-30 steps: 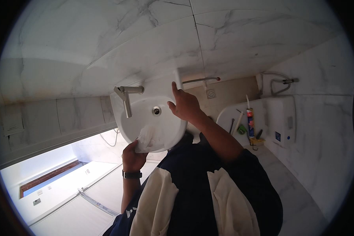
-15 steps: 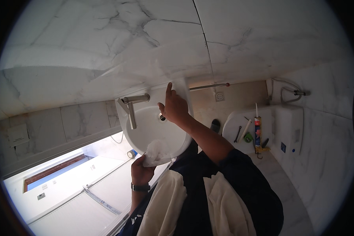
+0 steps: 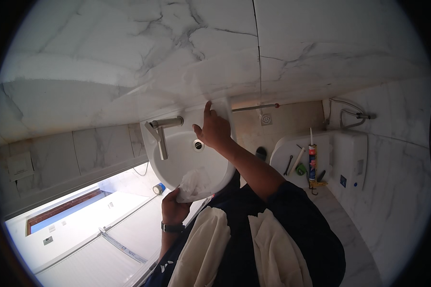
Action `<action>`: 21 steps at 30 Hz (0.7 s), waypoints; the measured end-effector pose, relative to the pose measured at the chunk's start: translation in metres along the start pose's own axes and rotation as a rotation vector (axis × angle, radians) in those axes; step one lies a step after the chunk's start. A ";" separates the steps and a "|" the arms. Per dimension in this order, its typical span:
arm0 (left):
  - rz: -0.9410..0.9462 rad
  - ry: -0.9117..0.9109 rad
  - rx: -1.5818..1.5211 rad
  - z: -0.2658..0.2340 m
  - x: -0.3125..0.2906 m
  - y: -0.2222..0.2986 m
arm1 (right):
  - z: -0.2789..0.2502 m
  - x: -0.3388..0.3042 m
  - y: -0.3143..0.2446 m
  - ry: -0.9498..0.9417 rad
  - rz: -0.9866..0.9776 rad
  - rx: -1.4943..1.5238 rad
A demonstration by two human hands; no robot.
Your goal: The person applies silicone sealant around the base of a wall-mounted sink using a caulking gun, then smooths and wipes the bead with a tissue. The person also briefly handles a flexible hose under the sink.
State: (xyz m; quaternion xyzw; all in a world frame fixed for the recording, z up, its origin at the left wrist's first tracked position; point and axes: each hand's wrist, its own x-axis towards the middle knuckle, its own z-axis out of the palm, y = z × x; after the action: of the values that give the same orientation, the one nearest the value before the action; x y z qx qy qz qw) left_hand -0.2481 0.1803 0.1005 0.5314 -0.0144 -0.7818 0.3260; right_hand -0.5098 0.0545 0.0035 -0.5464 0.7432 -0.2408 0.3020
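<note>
A white ceramic washbasin point(image 3: 160, 162) stands against the marbled wall, with a brushed-metal faucet point(image 3: 162, 141) at its left back. My right hand point(image 3: 214, 129) reaches over the basin's right side, holding nothing. Its index finger points out to the back edge by the wall, the thumb is spread and the other fingers are bent. At the front left rim, my left hand point(image 3: 173, 210) is closed on a crumpled, translucent white wad point(image 3: 194, 183), perhaps tissue or plastic film, that spills into the bowl. The left fingers below the rim are partly hidden. The drain hole point(image 3: 198, 145) is uncovered.
A toilet point(image 3: 337, 153) stands at right. On its lid lie a caulking gun with a cartridge point(image 3: 313, 160), a wrench point(image 3: 289, 164), a white stick point(image 3: 299, 160) and a green tape measure point(image 3: 300, 168). A floor drain point(image 3: 266, 119) lies beyond. A bright doorway point(image 3: 91, 225) opens at left.
My view has shifted slightly. My right fingertip stays at about the same spot on the basin's back edge, and my left hand remains at the front rim with the white wad.
</note>
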 end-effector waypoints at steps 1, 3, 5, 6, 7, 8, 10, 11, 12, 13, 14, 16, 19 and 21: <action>-0.021 -0.046 -0.064 0.001 0.000 0.000 | 0.000 0.000 0.001 0.009 -0.044 0.011; -0.009 -0.024 -0.004 0.002 0.002 0.002 | 0.000 -0.003 0.005 0.010 -0.119 0.021; -0.005 -0.039 0.001 0.002 0.002 0.002 | -0.005 -0.009 0.011 0.049 -0.193 0.267; 0.004 -0.042 0.009 0.002 0.001 0.002 | -0.010 -0.014 0.015 0.024 -0.194 0.376; -0.007 -0.108 -0.036 0.002 0.002 0.003 | -0.014 -0.020 0.020 -0.003 -0.208 0.494; 0.007 -0.038 0.021 0.002 0.002 0.003 | -0.019 -0.030 0.026 -0.065 -0.184 0.602; -0.013 -0.044 -0.013 0.005 0.005 0.004 | -0.030 -0.048 0.038 -0.204 -0.135 0.855; 0.007 -0.030 0.033 0.007 0.005 0.004 | -0.034 -0.057 0.043 -0.279 -0.109 1.002; 0.016 -0.024 0.035 0.010 0.006 0.003 | -0.039 -0.065 0.049 -0.371 -0.053 1.126; 0.003 -0.046 -0.027 0.014 0.008 0.003 | -0.043 -0.078 0.058 -0.388 -0.100 1.275; 0.014 -0.018 0.057 0.019 0.009 0.003 | -0.045 -0.089 0.065 -0.435 -0.052 1.313; -0.028 -0.055 0.019 0.031 0.014 -0.001 | -0.048 -0.111 0.077 -0.500 -0.040 1.423; -0.050 -0.065 0.124 0.050 0.022 -0.007 | -0.046 -0.137 0.091 -0.453 -0.112 1.446; -0.079 -0.029 0.254 0.064 0.028 -0.011 | -0.047 -0.150 0.100 -0.442 -0.128 1.497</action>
State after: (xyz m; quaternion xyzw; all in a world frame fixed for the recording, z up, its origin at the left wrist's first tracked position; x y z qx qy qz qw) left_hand -0.3134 0.1531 0.1009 0.5571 -0.0970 -0.7934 0.2250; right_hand -0.5769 0.2279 -0.0043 -0.2745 0.2730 -0.5804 0.7164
